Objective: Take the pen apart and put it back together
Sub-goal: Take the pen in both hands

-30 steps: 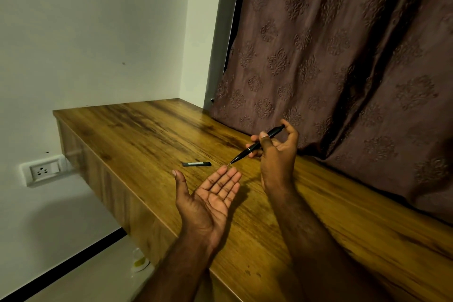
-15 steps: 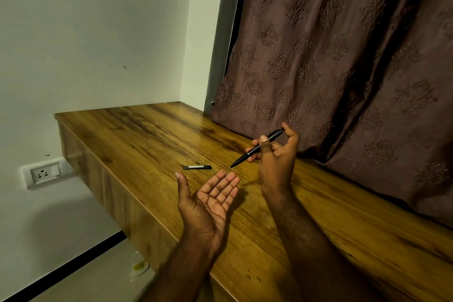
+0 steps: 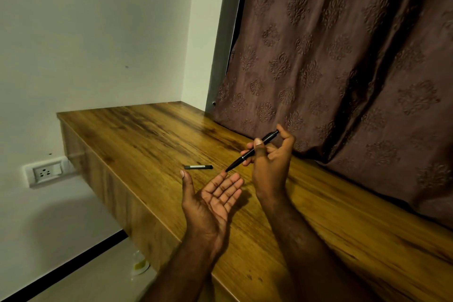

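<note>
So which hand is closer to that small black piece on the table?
Left. The left hand is open, palm up, just on the near side of the piece; the right hand grips the pen farther off to its right.

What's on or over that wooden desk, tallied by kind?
Pen: 1, gripped by the right hand
Short black piece lying on the desk: 1
Hands: 2, the left hand open, palm up
Total: 4

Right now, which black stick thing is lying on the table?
The short black tube with a pale label, flat on the wooden tabletop. The longer black pen is pinched in the right hand, above it.
</note>
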